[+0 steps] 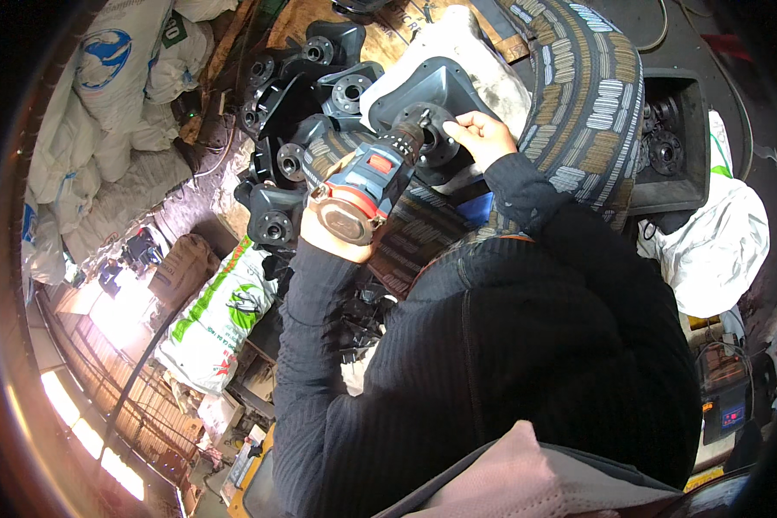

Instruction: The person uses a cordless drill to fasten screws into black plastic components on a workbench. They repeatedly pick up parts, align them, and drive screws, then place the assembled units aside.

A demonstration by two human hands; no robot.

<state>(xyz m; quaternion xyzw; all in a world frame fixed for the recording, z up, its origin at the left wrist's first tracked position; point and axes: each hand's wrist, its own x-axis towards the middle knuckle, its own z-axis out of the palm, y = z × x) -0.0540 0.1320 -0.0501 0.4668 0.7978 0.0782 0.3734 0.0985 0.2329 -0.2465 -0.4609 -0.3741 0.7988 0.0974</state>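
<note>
On crumpled white sheeting (508, 85) beside brown-and-grey patterned fabric (589, 95), we have a black funnel-shaped part (445, 85) with a round flange (441, 154). Our left hand (338, 248) is wrapped around a blue-and-red cordless drill (378, 175) pointed at the flange; our right hand (483, 138) is bunched at its rim, gripping what we cannot tell. Leftward, similar black parts (326, 82) heap up and white woven sacks (112, 95) slump.

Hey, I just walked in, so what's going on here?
Someone is working with a power drill, gripped in the left hand. Its front end points at a black flanged part, and the right hand has its fingers at the flange's edge; whether the tip touches is unclear. Similar black parts are piled toward the left, and a black bin stands at right.
</note>
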